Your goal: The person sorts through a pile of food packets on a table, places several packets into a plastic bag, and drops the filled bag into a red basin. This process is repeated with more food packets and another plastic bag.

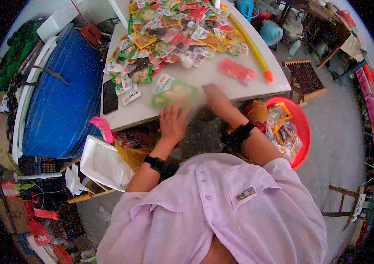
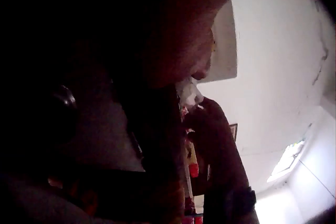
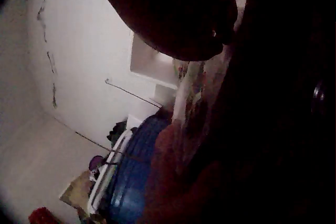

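A clear, green-edged food packet (image 1: 174, 91), blurred, is at the near part of the white table in the head view. My left hand (image 1: 174, 123) holds its near edge with the fingertips. My right hand (image 1: 217, 99) is just right of the packet at the table's front edge, its fingers pointing toward it; I cannot tell whether they grip anything. In the dark left wrist view a pale packet (image 2: 190, 92) shows between the two hands. The right wrist view has my right hand (image 3: 178, 14) as a dark shape above the packet.
Heaped food packets (image 1: 169, 35) cover the table's far part. A red packet (image 1: 236, 71), a black phone (image 1: 110, 97) and a yellow tube (image 1: 251, 42) lie on it too. A red basin (image 1: 302, 141) of packets stands at right, a white foam tray (image 1: 103, 160) at left.
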{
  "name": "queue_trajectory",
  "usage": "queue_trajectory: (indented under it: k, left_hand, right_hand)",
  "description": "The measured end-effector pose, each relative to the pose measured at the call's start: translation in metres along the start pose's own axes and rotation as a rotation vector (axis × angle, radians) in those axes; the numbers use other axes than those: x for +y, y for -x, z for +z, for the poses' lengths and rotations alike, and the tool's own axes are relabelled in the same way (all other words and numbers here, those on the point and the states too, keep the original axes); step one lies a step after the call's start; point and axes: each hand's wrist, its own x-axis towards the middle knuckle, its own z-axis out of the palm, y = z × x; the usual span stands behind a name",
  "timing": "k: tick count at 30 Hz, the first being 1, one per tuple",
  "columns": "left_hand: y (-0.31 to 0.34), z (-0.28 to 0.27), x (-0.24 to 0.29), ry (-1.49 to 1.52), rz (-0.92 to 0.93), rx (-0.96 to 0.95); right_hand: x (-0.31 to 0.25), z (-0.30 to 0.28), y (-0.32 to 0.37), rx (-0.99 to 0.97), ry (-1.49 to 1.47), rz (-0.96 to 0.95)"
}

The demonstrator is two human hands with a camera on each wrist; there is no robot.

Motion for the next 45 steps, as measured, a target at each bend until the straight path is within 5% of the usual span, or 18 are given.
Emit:
queue_trajectory:
  k: [5, 8, 11, 14, 15, 21, 24, 26, 28, 30, 33, 36, 39, 42, 45]
  left_hand:
    - [-0.005, 0.022, -0.027, 0.007, 0.063, 0.055]
    - [-0.023, -0.013, -0.030, 0.130, -0.020, -0.075]
    - [-0.028, -0.007, -0.060, 0.385, 0.043, 0.151]
    - [-0.051, -0.066, -0.039, 0.937, -0.356, 0.115]
    - [-0.058, -0.074, -0.045, 0.820, -0.344, 0.062]
    - [-0.069, -0.094, -0.030, 1.759, -0.754, 0.056]
    - [-0.059, -0.083, -0.026, 1.963, -0.653, 0.097]
    - [-0.059, -0.086, -0.020, 1.445, -0.512, 0.156]
    - [-0.063, -0.092, -0.018, 1.529, -0.502, 0.156]
    - [-0.065, -0.096, -0.019, 2.221, -0.630, 0.088]
    - [-0.069, -0.098, -0.015, 2.157, -0.708, 0.149]
    - [-0.065, -0.085, -0.023, 2.308, -0.652, 0.092]
    - [-0.057, -0.076, -0.023, 2.395, -0.674, 0.002]
    - [-0.054, -0.075, -0.013, 2.246, -0.657, 0.026]
    - [-0.048, -0.057, -0.017, 2.354, -0.510, 0.064]
  right_hand:
    - [-0.003, -0.005, -0.011, -0.186, 0.120, 0.026]
    - [0.003, -0.005, -0.025, -0.155, 0.238, -0.065]
    - [-0.022, -0.048, -0.041, -0.058, -0.003, -0.053]
    - [-0.036, -0.072, -0.053, 0.003, -0.269, -0.035]
    - [-0.041, -0.082, -0.054, 0.049, -0.359, -0.032]
    - [-0.050, -0.109, -0.054, 0.030, -0.623, -0.056]
    - [-0.060, -0.109, -0.022, 0.041, -1.057, 0.205]
    - [-0.054, -0.099, -0.007, -0.095, -1.099, 0.210]
    - [-0.054, -0.092, 0.003, -0.138, -1.140, 0.219]
    - [-0.061, -0.087, 0.012, -0.090, -1.185, 0.246]
    - [-0.053, -0.096, 0.009, -0.112, -0.758, 0.186]
    - [-0.077, -0.112, 0.010, 0.024, -0.922, 0.242]
    - [-0.087, -0.125, 0.009, 0.131, -0.608, -0.021]
    - [-0.093, -0.137, 0.005, 0.108, -0.449, -0.053]
    - [-0.101, -0.139, 0.012, 0.125, -0.727, 0.080]
